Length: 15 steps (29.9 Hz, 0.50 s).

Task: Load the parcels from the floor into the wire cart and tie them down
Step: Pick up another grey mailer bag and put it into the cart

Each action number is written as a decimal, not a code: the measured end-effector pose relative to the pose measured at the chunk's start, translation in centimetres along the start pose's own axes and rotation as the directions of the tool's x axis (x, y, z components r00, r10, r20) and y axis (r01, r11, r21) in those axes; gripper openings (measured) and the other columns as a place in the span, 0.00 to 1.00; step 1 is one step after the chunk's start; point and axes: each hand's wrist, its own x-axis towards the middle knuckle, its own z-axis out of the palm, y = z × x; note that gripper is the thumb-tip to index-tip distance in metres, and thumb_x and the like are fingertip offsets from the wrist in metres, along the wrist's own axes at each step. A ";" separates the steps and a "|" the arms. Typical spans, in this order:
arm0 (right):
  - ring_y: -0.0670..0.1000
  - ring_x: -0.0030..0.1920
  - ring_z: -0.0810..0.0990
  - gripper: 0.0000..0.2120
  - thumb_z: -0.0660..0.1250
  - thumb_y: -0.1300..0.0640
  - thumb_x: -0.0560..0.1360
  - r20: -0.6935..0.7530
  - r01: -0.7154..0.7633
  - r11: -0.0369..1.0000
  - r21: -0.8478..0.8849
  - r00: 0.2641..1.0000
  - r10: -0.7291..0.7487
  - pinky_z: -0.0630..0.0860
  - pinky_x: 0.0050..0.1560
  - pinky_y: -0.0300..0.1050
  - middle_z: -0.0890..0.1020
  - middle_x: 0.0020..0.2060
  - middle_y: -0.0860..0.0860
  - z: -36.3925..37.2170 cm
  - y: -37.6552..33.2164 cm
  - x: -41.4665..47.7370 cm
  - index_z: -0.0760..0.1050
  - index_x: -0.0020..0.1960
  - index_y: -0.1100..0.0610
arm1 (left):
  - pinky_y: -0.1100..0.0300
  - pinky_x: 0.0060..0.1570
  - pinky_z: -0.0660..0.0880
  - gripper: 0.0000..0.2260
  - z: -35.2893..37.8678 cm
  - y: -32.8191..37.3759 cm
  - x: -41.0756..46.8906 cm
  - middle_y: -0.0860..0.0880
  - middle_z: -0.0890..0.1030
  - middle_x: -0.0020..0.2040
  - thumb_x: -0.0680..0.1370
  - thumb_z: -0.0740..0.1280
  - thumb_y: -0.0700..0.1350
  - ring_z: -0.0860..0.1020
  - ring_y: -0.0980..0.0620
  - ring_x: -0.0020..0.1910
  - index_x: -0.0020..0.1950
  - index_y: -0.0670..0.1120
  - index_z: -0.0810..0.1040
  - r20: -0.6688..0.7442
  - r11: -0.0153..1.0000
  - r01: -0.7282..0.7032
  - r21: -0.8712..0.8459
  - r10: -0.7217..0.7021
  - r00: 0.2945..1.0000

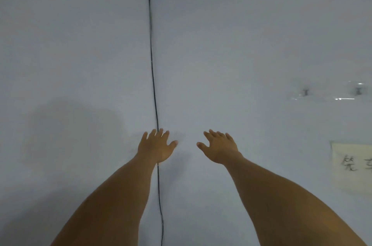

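Left hand and right hand both spread flat, holding nothing, raised toward pale wall. Thin black cord runs down wall. No parcels, no cart in sight. Looks like loading and tying all left to do.

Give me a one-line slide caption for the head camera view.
Left hand and right hand held open toward a pale wall, a thin dark line passing behind the left.

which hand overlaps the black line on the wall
The left hand: the black line passes behind it. The right hand is clear of the line, off to its right.
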 end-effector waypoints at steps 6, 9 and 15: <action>0.50 0.83 0.52 0.34 0.47 0.32 0.83 -0.004 -0.141 0.988 -0.062 0.990 0.141 0.45 0.82 0.54 0.54 0.83 0.47 1.0 3.5 -1.0 0.53 0.84 0.47 | 0.45 0.81 0.40 0.35 4.1 2.9 5.2 0.51 0.46 0.86 0.83 0.44 0.69 0.45 0.47 0.84 0.86 0.53 0.48 0.037 0.974 -0.209 -0.092 0.213 0.976; 0.51 0.83 0.51 0.34 0.46 0.32 0.83 -0.029 -0.224 0.971 -0.084 0.975 0.222 0.45 0.82 0.54 0.54 0.83 0.47 2.0 3.3 -1.3 0.53 0.84 0.47 | 0.45 0.81 0.41 0.35 6.1 3.3 6.9 0.50 0.47 0.86 0.83 0.43 0.69 0.46 0.47 0.84 0.86 0.53 0.49 0.024 0.952 -0.284 -0.116 0.288 0.957; 0.52 0.83 0.53 0.33 0.49 0.33 0.83 0.029 -0.344 0.939 -0.008 0.938 0.345 0.49 0.81 0.53 0.54 0.83 0.47 6.9 1.8 -1.6 0.53 0.84 0.48 | 0.44 0.81 0.42 0.34 11.3 3.5 8.1 0.50 0.47 0.86 0.83 0.44 0.68 0.46 0.46 0.84 0.86 0.52 0.49 0.080 0.917 -0.344 -0.203 0.366 0.927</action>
